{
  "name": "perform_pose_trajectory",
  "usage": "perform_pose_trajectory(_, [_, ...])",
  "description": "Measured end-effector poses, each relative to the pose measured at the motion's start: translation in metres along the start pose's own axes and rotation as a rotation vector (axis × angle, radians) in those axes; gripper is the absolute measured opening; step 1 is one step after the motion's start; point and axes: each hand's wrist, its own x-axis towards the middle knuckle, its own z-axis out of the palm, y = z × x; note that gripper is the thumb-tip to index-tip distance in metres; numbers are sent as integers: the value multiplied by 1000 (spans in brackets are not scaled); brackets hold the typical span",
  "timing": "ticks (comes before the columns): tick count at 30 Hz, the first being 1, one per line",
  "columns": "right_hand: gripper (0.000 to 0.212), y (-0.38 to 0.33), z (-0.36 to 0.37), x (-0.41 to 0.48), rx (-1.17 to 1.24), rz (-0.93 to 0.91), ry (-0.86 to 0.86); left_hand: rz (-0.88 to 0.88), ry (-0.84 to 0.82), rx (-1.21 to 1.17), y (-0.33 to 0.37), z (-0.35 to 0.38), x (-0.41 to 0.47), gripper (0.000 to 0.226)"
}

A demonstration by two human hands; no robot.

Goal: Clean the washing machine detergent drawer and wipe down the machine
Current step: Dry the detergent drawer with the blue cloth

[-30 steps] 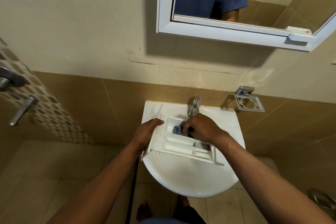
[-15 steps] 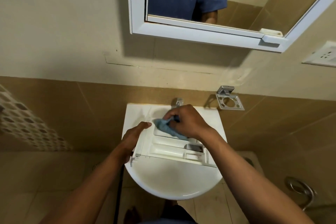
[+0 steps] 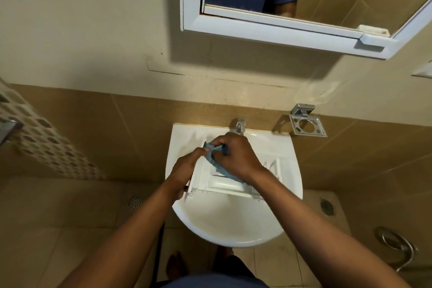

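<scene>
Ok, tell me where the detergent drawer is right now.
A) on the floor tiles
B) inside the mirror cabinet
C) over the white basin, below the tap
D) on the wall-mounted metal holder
C: the detergent drawer lies across the white basin, the left hand holding its edge and the right hand gripping a blue cloth over it.

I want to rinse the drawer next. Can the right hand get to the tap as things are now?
Probably yes. The tap stands just behind the right hand, with nothing between them, though that hand grips the blue cloth.
</scene>
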Motion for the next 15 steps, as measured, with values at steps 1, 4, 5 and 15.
perform_pose_trajectory(1, [17,-5,8,-2,-21,1,55,-19,11,-10,2,0,2,61])
perform_pose_trajectory(4, [19,-17,34,-24,-2,-9,79,-52,8,-25,7,-5,9,63])
perform_pose_trajectory(5, [22,-17,39,-32,4,-24,36,-54,24,-14,7,-7,12,61])
perform_pose_trajectory(15, [38,-8,26,-34,-113,-195,-69,-48,22,34,10,-10,19,54])
